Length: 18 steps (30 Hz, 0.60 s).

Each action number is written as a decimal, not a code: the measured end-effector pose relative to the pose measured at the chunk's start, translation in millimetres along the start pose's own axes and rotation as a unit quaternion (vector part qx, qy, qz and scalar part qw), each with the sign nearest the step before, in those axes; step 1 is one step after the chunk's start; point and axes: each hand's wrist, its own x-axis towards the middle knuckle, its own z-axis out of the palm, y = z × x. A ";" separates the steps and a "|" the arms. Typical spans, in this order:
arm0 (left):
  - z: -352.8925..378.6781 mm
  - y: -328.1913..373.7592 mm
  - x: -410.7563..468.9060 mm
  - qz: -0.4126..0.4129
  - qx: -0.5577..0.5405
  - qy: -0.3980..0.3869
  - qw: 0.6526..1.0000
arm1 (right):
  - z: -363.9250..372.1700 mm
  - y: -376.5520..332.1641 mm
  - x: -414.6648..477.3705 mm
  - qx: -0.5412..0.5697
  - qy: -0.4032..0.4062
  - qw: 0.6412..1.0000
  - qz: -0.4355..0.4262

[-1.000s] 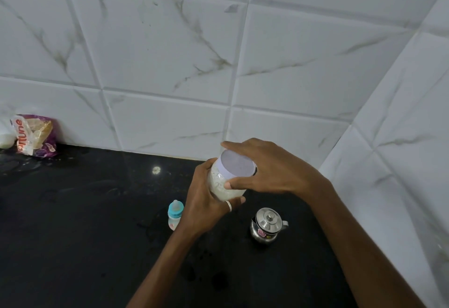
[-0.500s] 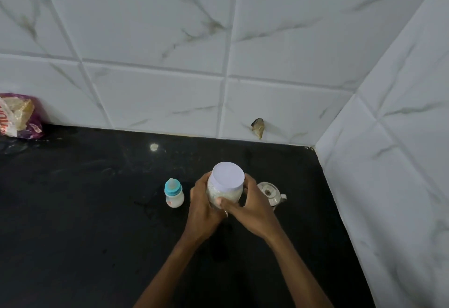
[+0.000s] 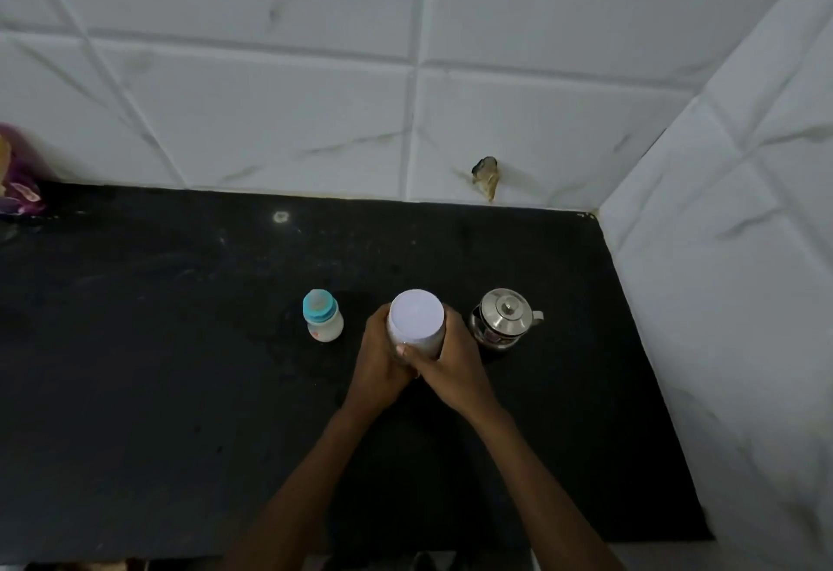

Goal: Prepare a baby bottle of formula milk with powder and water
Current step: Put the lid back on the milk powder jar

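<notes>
A clear jar of white powder with a pale lid (image 3: 415, 314) stands on the black counter (image 3: 157, 367) in the middle. My left hand (image 3: 378, 363) wraps its left side and my right hand (image 3: 450, 363) wraps its right side, fingers meeting in front. A small baby bottle with a blue cap (image 3: 322, 316) stands just left of the jar. A small steel kettle with a lid (image 3: 504, 319) stands just right of it.
White marble-look tiled walls close the back and right side of the counter. A purple snack packet (image 3: 18, 173) lies at the far left against the wall. A chipped spot in the tile (image 3: 486, 171) shows behind the kettle.
The jar came down from mid-air onto the counter between bottle and kettle. My right hand moved from the lid to the jar's side. The view tilted downward.
</notes>
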 end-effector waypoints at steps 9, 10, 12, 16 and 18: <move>-1.3 1.1 25.8 0.033 0.035 0.009 0.999 | 10.7 6.0 26.5 -0.010 0.012 1.000 -0.022; -0.4 -0.2 26.9 0.036 0.037 0.010 0.999 | 11.8 8.7 28.3 -0.011 0.014 1.000 -0.023; 1.5 -2.0 27.4 0.034 0.040 0.008 0.999 | 13.4 13.1 29.4 -0.013 0.017 0.999 -0.025; 5.8 -8.9 27.1 0.025 0.052 -0.008 0.998 | 13.5 21.5 28.8 -0.009 0.021 0.999 -0.024; 8.1 -11.0 28.0 0.021 0.058 -0.014 0.998 | 13.1 25.3 28.8 -0.005 0.020 1.000 -0.023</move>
